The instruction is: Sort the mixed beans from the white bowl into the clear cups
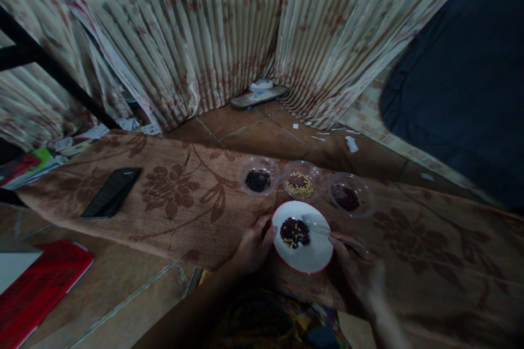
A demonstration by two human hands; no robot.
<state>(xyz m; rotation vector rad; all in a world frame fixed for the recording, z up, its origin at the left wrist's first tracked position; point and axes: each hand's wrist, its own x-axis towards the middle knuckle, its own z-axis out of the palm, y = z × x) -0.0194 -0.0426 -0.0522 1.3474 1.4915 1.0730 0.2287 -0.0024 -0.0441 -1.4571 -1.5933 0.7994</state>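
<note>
A white plate with a red rim point(317, 259) holds a mixed heap of dark and yellow beans point(295, 233). My left hand point(254, 245) grips the plate's left edge, thumb on the rim. In my right hand point(358, 264), slightly blurred, is a slim silvery utensil point(321, 229); its tip reaches the heap's right side, and its exact kind is unclear. Beyond the plate stand three clear plastic bowls: one with black beans point(257, 180), one with yellow beans point(301, 185) and one with dark red beans point(346, 198).
The bowls rest near the far edge of a brown floral cloth point(213, 229). A black phone point(112, 192) lies on its left part. Striped curtains point(229, 27) hang behind, with a skateboard-like board point(254, 99) on the tiles. Scraps litter the floor; a red item point(49, 289) lies lower left.
</note>
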